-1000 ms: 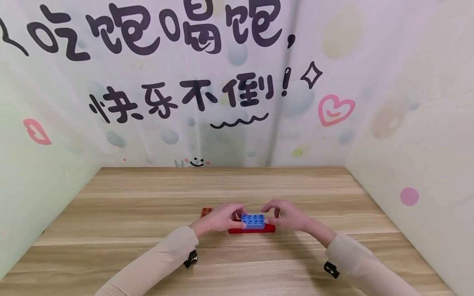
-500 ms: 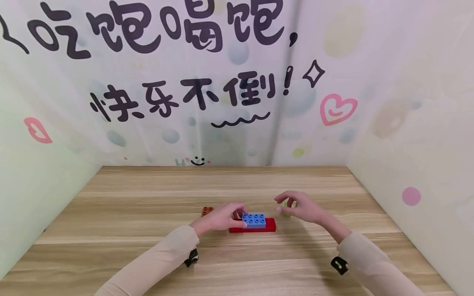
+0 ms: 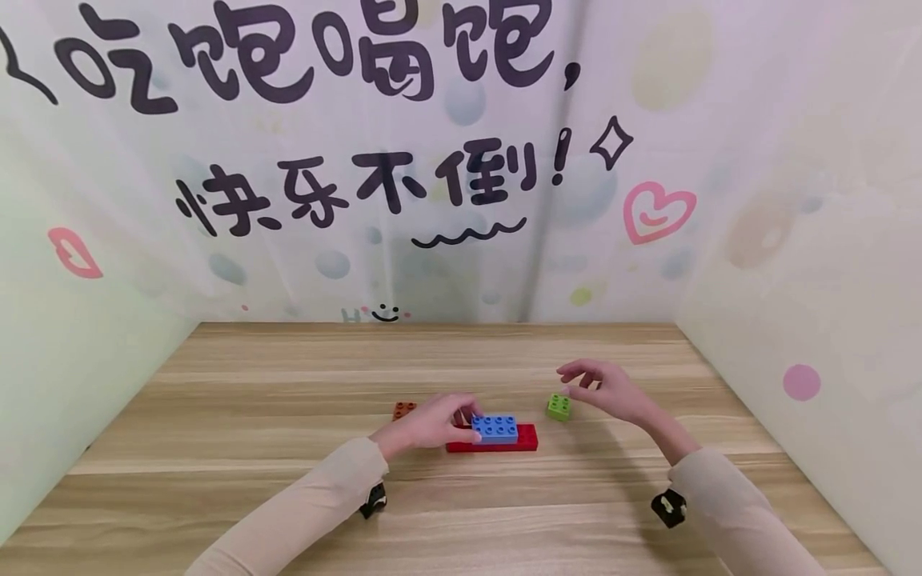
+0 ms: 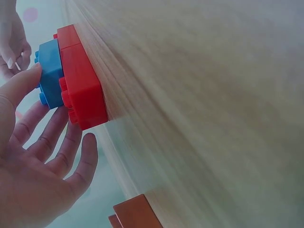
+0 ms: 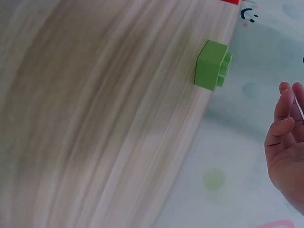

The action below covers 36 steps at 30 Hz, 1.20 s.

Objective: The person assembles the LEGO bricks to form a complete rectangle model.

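A blue toy building brick [image 3: 495, 430] with several studs sits on a long red brick base [image 3: 528, 436] on the table. My left hand [image 3: 439, 420] pinches the blue brick at its left end, thumb on the near side and fingers on the far side. In the left wrist view, the thumb lies against the blue brick [image 4: 51, 73], while the lower fingers spread beside the red base [image 4: 83, 90]. My right hand [image 3: 601, 390] hovers with loosely bent fingers, holding nothing. Just left of and below it stands a small green brick [image 3: 558, 407], studs up.
Behind the left hand lies an orange-brown brick [image 3: 403, 410], partly hidden by that hand. The wooden table [image 3: 302, 360] ends at a printed white back wall [image 3: 446, 280], with pale walls on both sides. Each wrist carries a small black device.
My right hand has left the blue brick and moved right and away, passing over the green brick, which now shows fully. The left hand and the bricks have stayed in place.
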Motion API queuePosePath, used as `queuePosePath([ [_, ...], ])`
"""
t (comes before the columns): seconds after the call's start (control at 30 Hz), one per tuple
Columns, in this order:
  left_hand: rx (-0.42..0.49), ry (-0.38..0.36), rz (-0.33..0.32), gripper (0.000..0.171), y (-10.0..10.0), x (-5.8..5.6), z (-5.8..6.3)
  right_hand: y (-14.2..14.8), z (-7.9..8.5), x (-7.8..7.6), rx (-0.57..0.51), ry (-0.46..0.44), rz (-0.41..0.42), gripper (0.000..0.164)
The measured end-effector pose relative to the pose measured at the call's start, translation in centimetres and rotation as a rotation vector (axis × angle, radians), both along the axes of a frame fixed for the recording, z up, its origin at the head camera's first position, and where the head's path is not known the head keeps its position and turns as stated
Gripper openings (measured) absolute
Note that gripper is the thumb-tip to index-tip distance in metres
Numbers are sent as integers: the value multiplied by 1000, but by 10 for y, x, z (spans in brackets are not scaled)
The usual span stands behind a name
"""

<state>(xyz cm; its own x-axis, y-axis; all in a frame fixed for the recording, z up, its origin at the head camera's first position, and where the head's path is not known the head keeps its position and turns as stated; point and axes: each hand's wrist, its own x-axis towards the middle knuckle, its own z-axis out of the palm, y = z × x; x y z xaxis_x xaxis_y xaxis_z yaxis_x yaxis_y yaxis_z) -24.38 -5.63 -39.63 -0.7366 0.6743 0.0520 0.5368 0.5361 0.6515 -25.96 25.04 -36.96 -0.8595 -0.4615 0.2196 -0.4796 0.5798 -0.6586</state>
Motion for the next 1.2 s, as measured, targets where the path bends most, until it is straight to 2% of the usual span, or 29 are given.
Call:
queuePosePath([
  [0.4,-9,-3,7,28,0,0,0,16,-11,-9,-57,-14,-32,28],
  [0.63,-12,-3,9,27,1,0,1,22,-23,-15,-13,-88,-23,33],
  [0.83,-8,-7,10,27,1,0,0,19,-26,-13,18,-159,6,41],
  [1.0,-6,-14,16,27,1,0,0,16,-27,-13,80,-161,5,43],
  [1.2,-1,-17,16,26,1,0,0,14,-29,-13,103,-145,24,42],
])
